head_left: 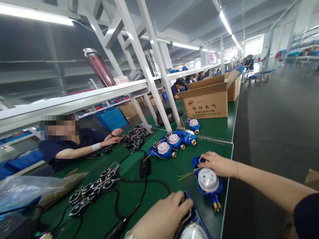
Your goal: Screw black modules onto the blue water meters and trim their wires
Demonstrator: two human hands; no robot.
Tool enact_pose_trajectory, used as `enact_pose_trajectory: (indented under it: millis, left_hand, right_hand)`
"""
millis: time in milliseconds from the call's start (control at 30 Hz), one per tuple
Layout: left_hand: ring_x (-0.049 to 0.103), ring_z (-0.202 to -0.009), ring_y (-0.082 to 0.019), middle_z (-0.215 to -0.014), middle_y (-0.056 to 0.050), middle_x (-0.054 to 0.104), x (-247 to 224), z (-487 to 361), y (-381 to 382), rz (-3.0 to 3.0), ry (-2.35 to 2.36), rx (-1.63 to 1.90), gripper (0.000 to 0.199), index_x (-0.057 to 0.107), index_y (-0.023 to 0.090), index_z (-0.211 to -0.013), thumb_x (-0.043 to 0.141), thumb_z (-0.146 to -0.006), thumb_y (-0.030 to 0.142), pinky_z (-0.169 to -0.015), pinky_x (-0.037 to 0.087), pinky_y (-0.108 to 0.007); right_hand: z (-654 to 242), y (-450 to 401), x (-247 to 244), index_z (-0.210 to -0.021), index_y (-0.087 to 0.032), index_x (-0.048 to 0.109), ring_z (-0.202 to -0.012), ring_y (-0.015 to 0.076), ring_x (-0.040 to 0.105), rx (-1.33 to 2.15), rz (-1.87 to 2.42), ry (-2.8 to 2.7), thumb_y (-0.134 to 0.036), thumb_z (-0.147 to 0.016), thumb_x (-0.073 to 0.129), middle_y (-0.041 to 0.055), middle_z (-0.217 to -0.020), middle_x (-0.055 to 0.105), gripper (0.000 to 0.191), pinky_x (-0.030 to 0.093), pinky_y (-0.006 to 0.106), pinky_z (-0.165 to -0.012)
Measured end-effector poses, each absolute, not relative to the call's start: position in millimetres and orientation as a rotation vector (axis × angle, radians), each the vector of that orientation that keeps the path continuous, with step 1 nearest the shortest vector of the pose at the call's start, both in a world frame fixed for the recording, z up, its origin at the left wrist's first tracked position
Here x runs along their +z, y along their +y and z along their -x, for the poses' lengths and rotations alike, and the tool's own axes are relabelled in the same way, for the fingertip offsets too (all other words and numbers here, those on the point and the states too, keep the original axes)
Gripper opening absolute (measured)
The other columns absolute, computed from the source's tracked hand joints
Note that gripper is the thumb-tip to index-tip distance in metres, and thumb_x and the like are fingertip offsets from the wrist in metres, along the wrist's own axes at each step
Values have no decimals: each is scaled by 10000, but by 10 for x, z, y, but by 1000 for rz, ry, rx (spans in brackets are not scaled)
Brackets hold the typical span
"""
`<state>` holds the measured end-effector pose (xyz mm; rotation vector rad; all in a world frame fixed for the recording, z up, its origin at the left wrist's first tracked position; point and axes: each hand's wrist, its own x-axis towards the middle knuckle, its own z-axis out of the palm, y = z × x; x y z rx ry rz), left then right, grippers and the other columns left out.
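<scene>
Here, meters (208,179) sit on a green tabletop (161,169) — lights (37,15) overhead.

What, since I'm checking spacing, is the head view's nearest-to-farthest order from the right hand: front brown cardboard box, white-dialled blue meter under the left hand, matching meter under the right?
1. Right blue meter: under the right hand.
2. Left blue meter: under the left hand.
3. Brown cardboard box: farther along the green bench.
</scene>
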<state>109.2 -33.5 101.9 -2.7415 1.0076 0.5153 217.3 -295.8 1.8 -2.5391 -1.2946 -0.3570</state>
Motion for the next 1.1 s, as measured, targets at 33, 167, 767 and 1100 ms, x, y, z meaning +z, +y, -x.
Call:
enact_pose_trajectory:
  millis: [33,167,767,1100]
  left_hand:
    - [576,-1037,-268,-1244,-92,521,1009,-1232,-474,2740,1065,493,616,418,295,-1287,475,-712,82,-830,528,-419]
    - [570,-919,-189,-1125,-65,540,840,-1952,-869,2780,1129,479,400,469,212,-1202,571,-817,250,-799,512,-390]
    - [-61,-1400,-358,-1516,-110,78,-528,-2252,-1363,3568,550,-454,727,225,226,-1373,622,-763,230,-1102,257,-557]
    - [285,-1315,-338,-1469,-105,242,-718,-3170,-1696,3655,553,-789,585,345,222,-1340,571,-831,400,-1036,298,-598]
  right_hand:
    - [-2354,-3057,9,-1205,-201,536,-1090,265,485,-355,2543,-1251,-173,-885,540,111,-1224,479,321,445,472,-898]
    - [-3075,-3381,30,-1129,-170,561,-1092,216,509,-376,2527,-1064,-266,-909,553,79,-1225,503,241,451,440,-944]
    - [-2777,-3230,-849,-1289,-291,490,-1300,383,195,-823,2419,-446,-480,-878,501,91,-1435,151,453,292,603,-1020]
    - [-3512,-3907,-1075,-1148,-292,607,-1293,370,233,-1000,2510,-691,-335,-891,503,75,-1400,231,280,315,576,-1021]
